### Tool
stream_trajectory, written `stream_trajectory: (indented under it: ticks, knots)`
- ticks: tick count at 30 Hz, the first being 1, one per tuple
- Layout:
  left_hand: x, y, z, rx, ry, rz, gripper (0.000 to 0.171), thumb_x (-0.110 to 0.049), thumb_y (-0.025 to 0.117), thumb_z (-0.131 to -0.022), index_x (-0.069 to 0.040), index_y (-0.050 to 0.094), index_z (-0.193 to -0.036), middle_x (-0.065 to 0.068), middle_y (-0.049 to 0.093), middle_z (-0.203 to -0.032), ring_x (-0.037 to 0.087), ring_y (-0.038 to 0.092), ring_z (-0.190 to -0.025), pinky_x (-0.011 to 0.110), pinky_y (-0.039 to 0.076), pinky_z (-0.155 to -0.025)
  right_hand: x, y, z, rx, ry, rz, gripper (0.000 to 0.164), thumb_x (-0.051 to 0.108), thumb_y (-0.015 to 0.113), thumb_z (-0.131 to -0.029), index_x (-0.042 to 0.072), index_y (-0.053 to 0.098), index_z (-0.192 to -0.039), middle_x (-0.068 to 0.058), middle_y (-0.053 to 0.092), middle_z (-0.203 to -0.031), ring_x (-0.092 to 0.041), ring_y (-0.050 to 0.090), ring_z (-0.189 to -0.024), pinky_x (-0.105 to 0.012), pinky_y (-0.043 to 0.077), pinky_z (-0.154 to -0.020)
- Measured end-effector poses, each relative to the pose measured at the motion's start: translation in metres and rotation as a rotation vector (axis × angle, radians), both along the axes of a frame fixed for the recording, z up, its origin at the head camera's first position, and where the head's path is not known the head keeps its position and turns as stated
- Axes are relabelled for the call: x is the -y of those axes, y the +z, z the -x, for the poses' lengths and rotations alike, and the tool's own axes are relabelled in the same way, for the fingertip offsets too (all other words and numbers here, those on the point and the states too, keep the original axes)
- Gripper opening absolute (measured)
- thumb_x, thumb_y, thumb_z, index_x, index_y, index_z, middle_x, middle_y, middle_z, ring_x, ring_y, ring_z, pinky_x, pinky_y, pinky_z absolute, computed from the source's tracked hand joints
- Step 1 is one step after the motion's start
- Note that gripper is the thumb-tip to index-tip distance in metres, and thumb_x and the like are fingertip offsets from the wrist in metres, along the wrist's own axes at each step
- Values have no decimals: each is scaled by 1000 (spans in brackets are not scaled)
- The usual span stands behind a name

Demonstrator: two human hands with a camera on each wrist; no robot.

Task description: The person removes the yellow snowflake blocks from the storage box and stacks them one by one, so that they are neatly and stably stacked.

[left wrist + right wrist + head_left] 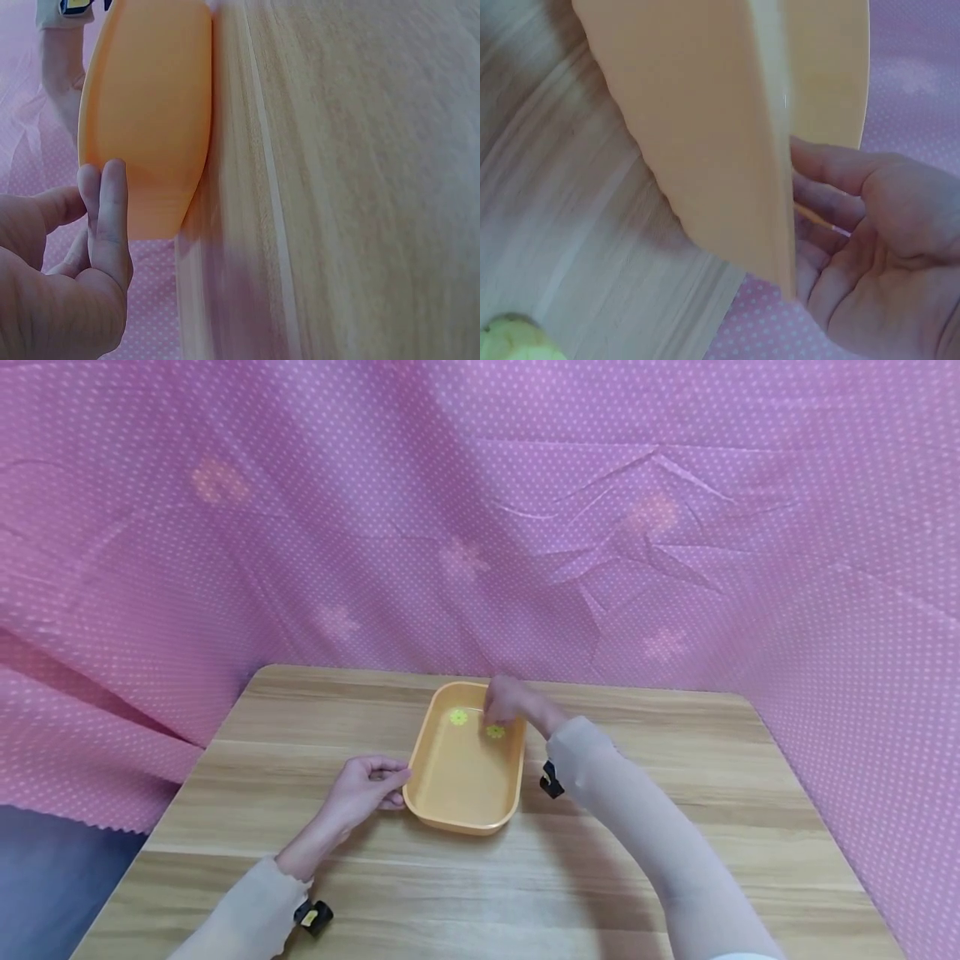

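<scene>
A shallow orange-yellow tray (462, 785) sits on the wooden table, long side running away from me. Two small yellow-green flower shapes show on its floor near the far end, a left one (458, 717) and a right one (495, 732). My left hand (365, 789) pinches the rim at the near left corner, with fingers (112, 202) against the outer wall. Over the far right corner, my right hand (510, 700) reaches down into the tray, fingers right at the right flower. In the right wrist view, the tray's side wall (697, 127) hides those fingertips; I cannot tell whether they hold anything.
The wood-grain table (675, 827) extends on both sides of the tray. A pink dotted cloth (420, 527) hangs behind and along the sides. A rounded yellow-green thing (514, 341) shows at the lower left of the right wrist view. Each wrist carries a small black camera (552, 780).
</scene>
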State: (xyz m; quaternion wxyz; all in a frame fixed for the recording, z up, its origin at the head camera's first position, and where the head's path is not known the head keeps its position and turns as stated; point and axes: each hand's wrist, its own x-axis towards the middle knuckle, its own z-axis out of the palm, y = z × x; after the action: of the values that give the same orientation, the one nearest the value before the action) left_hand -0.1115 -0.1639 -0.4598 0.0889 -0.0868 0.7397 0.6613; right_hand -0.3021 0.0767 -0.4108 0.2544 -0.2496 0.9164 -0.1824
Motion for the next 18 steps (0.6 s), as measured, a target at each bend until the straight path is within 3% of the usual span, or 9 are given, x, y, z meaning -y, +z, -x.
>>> stream_trajectory:
  ticks: [4,6,8,11,14,18]
  knots:
    - [0,1,0,-4,-3,2,33,-7,68,-102,17,63,-124,14,76,-95,9,70,-67,22,68,-68,4,-2,-2,15,-25,-28,24,8,74,-94,-7,68,-76,1,51,-52,-7,34,-45,-18,30,-43]
    - [0,1,0,-4,-3,2,33,-7,68,-102,17,63,-124,14,76,-95,8,69,-67,22,68,-68,4,-3,-3,16,-30,-3,18,6,74,-93,-9,73,-82,-5,60,-58,-8,39,-48,-18,35,-46]
    - [0,1,1,-2,-2,0,33,-7,68,-102,17,63,-124,14,75,-95,8,69,-67,22,68,-68,3,-4,-6,14,-34,35,14,5,75,-92,-8,77,-88,-13,71,-70,-12,50,-54,-20,47,-52]
    - [0,1,1,0,-2,-1,33,-7,67,-102,17,63,-124,13,75,-95,8,69,-67,22,68,-68,2,-5,-10,14,-35,96,11,5,75,-91,-4,80,-92,-21,80,-89,-22,68,-68,-31,66,-71]
    - [0,0,1,3,1,0,32,-7,67,-102,17,63,-123,13,75,-94,8,69,-67,21,68,-67,2,-6,-13,25,-41,138,11,6,75,-92,-3,80,-95,-23,80,-95,-31,76,-82,-43,69,-88]
    - [-1,0,2,6,4,4,32,-7,68,-102,17,63,-124,14,75,-95,9,69,-67,22,68,-68,5,-8,-15,62,-71,173,13,6,75,-93,-4,80,-100,-21,81,-97,-34,79,-91,-41,70,-90]
